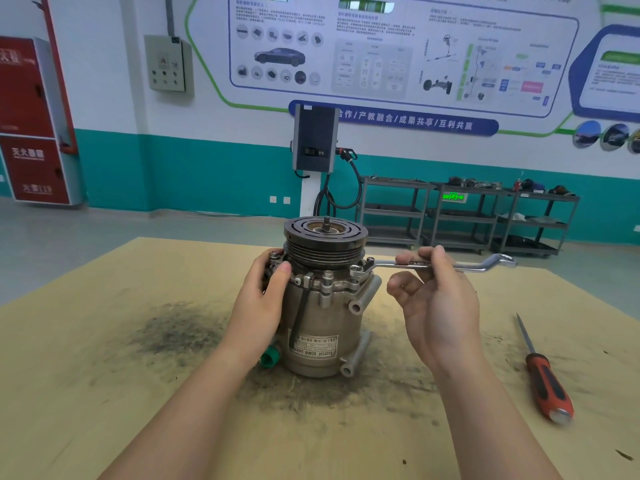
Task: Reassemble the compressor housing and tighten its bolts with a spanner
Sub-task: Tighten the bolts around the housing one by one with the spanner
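1. Left hand (265, 299): fingers curled round the upper left side of the compressor (323, 306), thumb lying across the flange near a bolt; it grips the body just below the pulley (325, 242).
2. Right hand (438, 296): fingers curled over the shank of the spanner (440, 265), palm turned toward the camera; it holds the tool near mid-length.
3. Spanner: double ring type, lying roughly level; its near ring sits on a bolt (356, 270) at the right of the flange, its far ring points right, clear of the hand.
4. Compressor: upright on the table (104, 358), between the two hands, pulley uppermost, label facing the camera, green cap (269, 357) at lower left.
5. Screwdriver (543, 368): red and black handle, lying on the table well to the right, apart from both hands.
6. Table: tan board, dark grime around the compressor base.
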